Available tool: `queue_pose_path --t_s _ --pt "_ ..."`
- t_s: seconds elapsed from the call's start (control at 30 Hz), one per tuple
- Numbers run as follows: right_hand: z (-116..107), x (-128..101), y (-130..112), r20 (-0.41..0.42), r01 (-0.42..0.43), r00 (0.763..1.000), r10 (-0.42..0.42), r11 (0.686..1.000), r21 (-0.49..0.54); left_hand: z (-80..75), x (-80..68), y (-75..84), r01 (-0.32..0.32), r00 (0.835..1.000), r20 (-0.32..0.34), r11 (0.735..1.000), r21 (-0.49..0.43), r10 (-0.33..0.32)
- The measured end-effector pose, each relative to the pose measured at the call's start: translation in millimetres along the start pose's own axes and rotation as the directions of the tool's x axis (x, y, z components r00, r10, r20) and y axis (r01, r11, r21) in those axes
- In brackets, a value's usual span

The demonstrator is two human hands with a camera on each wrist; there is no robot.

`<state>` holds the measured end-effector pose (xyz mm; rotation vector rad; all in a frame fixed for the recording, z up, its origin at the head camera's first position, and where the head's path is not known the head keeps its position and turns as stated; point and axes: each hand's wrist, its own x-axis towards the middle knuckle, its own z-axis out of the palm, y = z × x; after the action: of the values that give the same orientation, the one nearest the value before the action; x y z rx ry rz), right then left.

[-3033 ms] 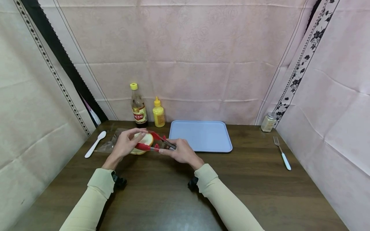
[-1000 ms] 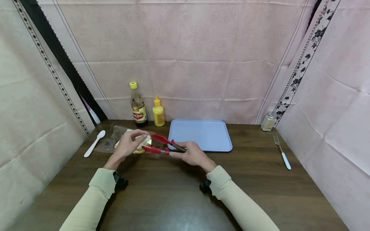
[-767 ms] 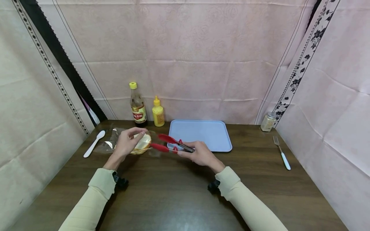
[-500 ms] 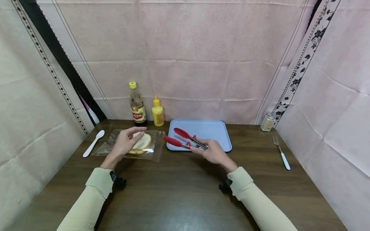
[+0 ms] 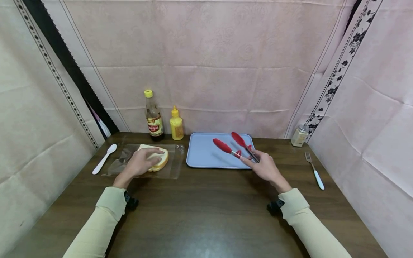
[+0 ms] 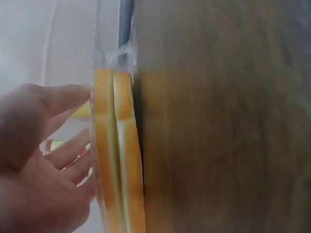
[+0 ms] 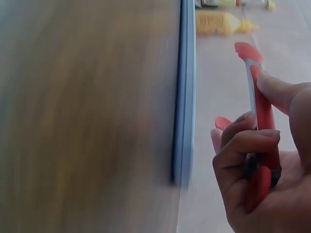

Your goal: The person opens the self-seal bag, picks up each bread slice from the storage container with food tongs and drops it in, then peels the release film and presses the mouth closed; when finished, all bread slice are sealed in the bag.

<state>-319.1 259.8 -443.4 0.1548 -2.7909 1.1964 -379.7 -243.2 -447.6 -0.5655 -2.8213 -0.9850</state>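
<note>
A white spoon (image 5: 104, 158), 2 bottles (image 5: 153, 116), a jar (image 5: 299, 136) and a fork (image 5: 314, 175) lie about.

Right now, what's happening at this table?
A person sits at a wooden table. The left hand rests on bread slices inside a clear plastic bag. The right hand grips red tongs, their tips apart and empty, above a blue tray with nothing on it.

Red-tipped tongs (image 5: 237, 146), arms spread, held above the blue tray (image 5: 203, 157). Two bread slices (image 5: 158, 160), stacked flat on a clear bag (image 5: 171, 168) on the bench.
</note>
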Motion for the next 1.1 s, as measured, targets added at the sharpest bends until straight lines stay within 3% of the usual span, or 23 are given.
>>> queue_pose_path --t_s 0.27,0.53,0.7,0.9,1.0,1.1 --pt "-33 -8 27 -0.074 -0.139 0.987 0.141 0.990 0.041 -0.4 -2.2 4.6 -0.043 0.999 -0.007 0.999 0.025 0.043" --pt "-55 -16 44 -0.102 -0.280 0.952 0.288 0.956 0.086 -1.0 -2.7 2.4 -0.038 0.999 0.005 0.999 0.016 0.038" --pt "-61 -18 54 -0.119 -0.333 0.932 0.343 0.938 0.096 -1.7 -2.0 3.7 -0.042 0.999 0.020 0.999 -0.005 0.042" --pt "-63 -17 64 -0.097 -0.354 0.927 0.363 0.930 0.096 -1.4 -1.5 3.1 -0.026 0.999 0.027 1.000 -0.005 0.026" --pt "-66 -16 67 -0.079 -0.360 0.928 0.363 0.931 0.051 -1.1 -1.9 1.7 -0.021 0.999 0.027 1.000 -0.009 0.021" --pt "-72 -16 68 -0.055 -0.348 0.938 0.343 0.928 -0.131 -1.1 -2.0 -0.3 -0.022 0.999 0.028 1.000 -0.012 0.023"
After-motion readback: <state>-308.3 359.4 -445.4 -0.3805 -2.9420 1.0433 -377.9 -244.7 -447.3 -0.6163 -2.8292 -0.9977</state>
